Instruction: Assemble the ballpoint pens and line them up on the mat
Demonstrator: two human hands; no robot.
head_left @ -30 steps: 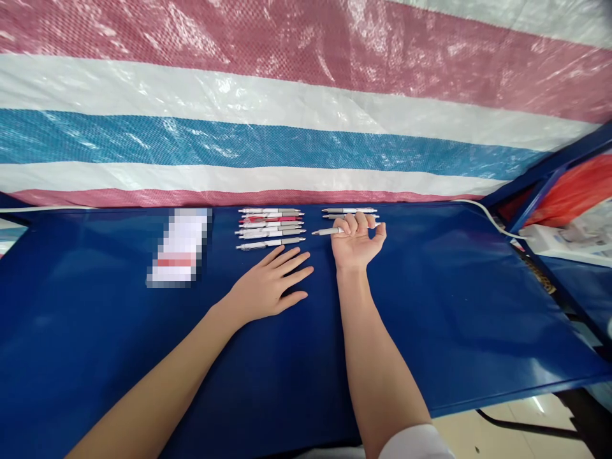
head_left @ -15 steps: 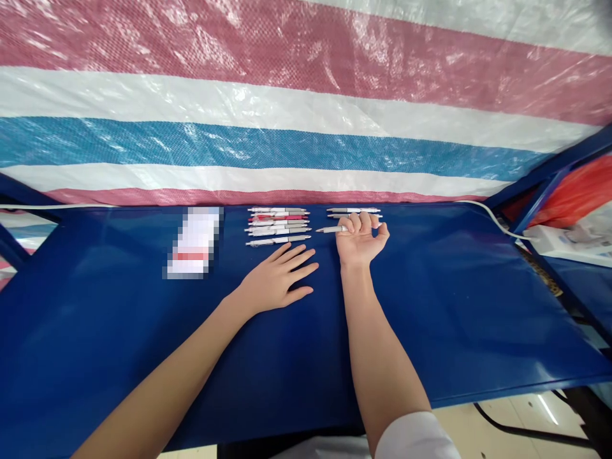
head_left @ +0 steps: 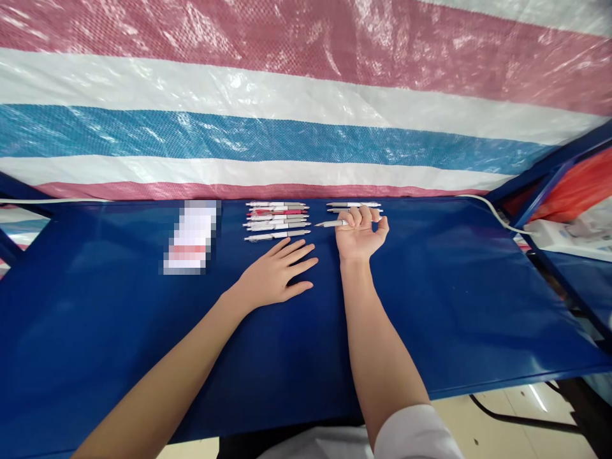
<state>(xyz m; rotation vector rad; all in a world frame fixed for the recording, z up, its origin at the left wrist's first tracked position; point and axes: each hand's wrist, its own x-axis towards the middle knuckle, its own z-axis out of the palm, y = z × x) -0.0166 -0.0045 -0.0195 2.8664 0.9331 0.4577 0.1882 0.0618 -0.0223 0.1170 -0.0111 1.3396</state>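
Note:
My left hand (head_left: 272,275) lies palm down on the blue table (head_left: 287,363) with its fingers spread, holding nothing. Just beyond its fingertips several pens (head_left: 276,217) form a stack of rows, mostly white and grey, one of them red. My right hand (head_left: 361,234) is turned palm up, its fingers curled over a white-and-grey pen (head_left: 331,224) whose tip points left. Part of that pen is hidden under the fingers. Behind this hand, two more pens (head_left: 354,205) lie side by side, the nearer one partly covered by the fingers.
A blurred white rectangular item with a red band (head_left: 190,239) lies left of the pens. A striped plastic sheet (head_left: 268,140) hangs along the back edge. At the right, a white cable (head_left: 497,217) runs to a white power strip (head_left: 549,236) beside the blue frame.
The whole view has shifted slightly, with the table and pens a little higher in the picture. Both hands keep nearly the same pose, and the pen stays in my right hand.

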